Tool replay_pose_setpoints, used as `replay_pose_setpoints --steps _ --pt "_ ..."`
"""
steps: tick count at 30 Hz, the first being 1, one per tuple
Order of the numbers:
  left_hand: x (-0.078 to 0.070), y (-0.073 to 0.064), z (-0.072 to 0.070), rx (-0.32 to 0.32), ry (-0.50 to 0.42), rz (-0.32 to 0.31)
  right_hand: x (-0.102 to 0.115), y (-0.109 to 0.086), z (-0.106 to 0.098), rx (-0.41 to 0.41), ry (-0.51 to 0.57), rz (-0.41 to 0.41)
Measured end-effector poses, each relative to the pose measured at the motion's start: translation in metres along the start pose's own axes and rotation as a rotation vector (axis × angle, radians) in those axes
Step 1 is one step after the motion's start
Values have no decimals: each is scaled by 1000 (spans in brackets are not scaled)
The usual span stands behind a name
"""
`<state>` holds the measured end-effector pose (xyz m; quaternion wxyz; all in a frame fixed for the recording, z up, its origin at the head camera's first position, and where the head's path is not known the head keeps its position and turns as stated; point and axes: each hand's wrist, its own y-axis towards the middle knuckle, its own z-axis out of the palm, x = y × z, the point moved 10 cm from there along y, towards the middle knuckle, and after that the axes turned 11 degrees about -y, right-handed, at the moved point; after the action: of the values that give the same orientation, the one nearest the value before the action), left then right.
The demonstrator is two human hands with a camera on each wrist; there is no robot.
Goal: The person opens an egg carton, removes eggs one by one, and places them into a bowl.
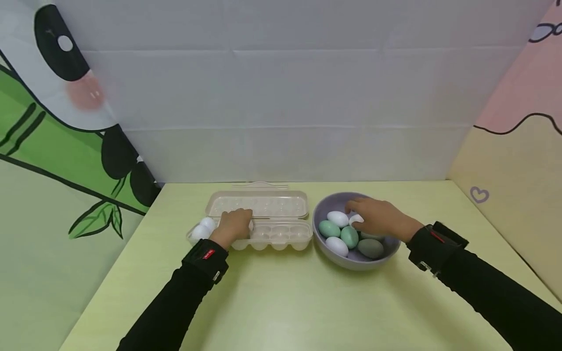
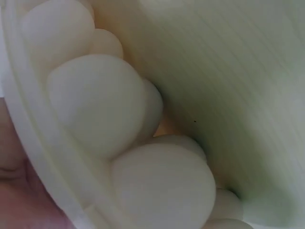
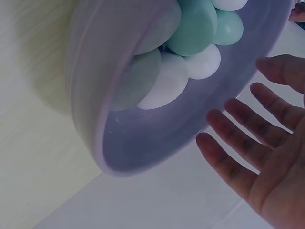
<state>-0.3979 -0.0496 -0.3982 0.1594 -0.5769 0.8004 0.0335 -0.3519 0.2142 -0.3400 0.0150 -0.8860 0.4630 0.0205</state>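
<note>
Currently right hand (image 1: 379, 217) above right side of bowl (image 1: 351, 265), fingers (image 3: 238, 134) spread and slightly bent, apart from the eggs (image 1: 349, 237) in right wrist view. One white egg (image 1: 355, 220) just below thumb; others, white, green and grey, left of and under same hand. Left hand (image 1: 232, 226) over carton (image 1: 287, 239), just left of bowl. Cannot tell whether spread or pinching there, fingertips hidden; part of another white egg peeking out just right of it. Two more at carton's left end. Lid (image 1: 259, 204) open behind, on desk (image 1: 272, 302).
</note>
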Motion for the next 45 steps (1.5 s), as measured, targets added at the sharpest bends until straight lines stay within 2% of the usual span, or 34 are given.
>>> replay_pose_setpoints --steps 4,8,12,14,19,23,28,30,33,35,37,40,45 --pt "4 1 -5 -78 -22 18 3 0 -2 -23 -4 -8" --pt "4 -9 -27 -223 -135 78 5 -1 -7 -49 2 -18" --pt "-5 -28 -60 -401 -338 168 7 0 -12 -69 16 -18" --pt "-11 -36 -72 -464 -455 217 9 1 -13 -76 20 -17" --pt "-24 -54 -87 -521 -727 283 17 5 -21 -119 36 -30" --pt "-34 -64 -92 -524 -898 282 28 11 -37 -192 97 -44" --pt "-51 -69 -82 -449 -1091 287 53 21 -53 -231 229 -52" --pt "-60 -69 -76 -409 -1122 301 69 25 -59 -248 298 -87" --pt "-73 -69 -67 -358 -1149 316 98 27 -71 -311 375 -195" --pt "-80 -70 -63 -338 -1164 324 114 26 -77 -360 386 -272" --pt "-84 -71 -59 -330 -1177 318 125 23 -81 -404 370 -315" --pt "-87 -71 -55 -330 -1187 320 132 20 -82 -431 345 -318" --pt "-86 -70 -44 -303 -1211 315 133 21 -75 -399 307 -295"
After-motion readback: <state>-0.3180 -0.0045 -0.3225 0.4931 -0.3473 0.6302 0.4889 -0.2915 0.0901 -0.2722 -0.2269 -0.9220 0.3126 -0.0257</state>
